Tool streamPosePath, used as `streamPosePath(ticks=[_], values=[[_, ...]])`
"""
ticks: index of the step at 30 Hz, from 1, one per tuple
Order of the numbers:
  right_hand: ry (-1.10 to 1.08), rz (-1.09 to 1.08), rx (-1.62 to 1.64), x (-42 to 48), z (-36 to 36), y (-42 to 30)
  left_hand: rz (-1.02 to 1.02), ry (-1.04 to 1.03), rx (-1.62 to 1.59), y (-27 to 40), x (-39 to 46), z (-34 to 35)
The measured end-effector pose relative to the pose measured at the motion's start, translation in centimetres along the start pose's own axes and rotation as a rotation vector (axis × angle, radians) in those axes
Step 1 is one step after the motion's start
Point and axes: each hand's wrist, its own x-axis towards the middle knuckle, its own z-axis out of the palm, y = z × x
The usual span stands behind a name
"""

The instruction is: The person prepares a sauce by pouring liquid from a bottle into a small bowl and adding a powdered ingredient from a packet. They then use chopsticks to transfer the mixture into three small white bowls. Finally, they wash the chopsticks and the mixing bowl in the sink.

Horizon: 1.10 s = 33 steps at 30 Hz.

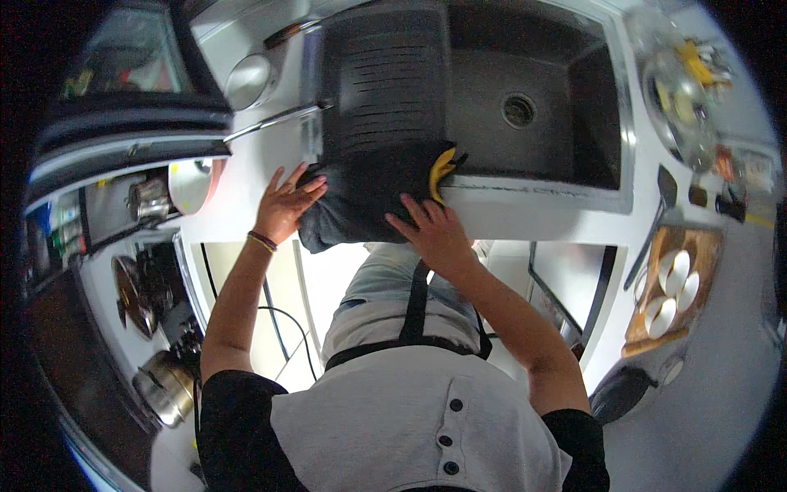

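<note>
A folded black cloth (pixel 369 197) with a yellow edge lies over the counter's front edge and the lower end of the sink's ribbed drainboard (pixel 387 80). My left hand (pixel 289 203), fingers spread, rests on the cloth's left side. On its right part, close to the yellow edge, lie the spread fingers of my right hand (pixel 436 237). Neither hand is closed around the fabric. Right of the drainboard is the dark sink basin (pixel 510 147) with a round drain (pixel 519 111).
A white cup-like container (pixel 249 80) stands left of the drainboard. At right are a black spatula (pixel 652 227), a wooden tray (pixel 704 258) with several white cups, and a glass bowl (pixel 676 111). A metal pot (pixel 166 387) sits at lower left.
</note>
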Motion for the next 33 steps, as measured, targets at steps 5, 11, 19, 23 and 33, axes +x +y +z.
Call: streamPosePath(ticks=[5,11,19,23,33], values=[[-0.088,0.032,0.153,-0.1,-2.5,2.4,0.013,0.194,-0.120,9.9,2.9,1.2],[-0.019,0.297,0.980,2.5,-6.3,2.6,-0.118,0.108,-0.668,11.3,5.1,2.5],[0.065,0.389,3.109,6.0,2.5,0.7,0.052,0.673,-3.019,9.1,5.7,6.0],[-0.015,0.469,2.010,3.7,1.2,2.8,-0.360,0.640,-2.457,9.6,5.7,5.7],[0.197,0.195,0.279,0.7,-0.6,2.4,-0.268,0.169,-0.317,15.2,9.3,3.1]])
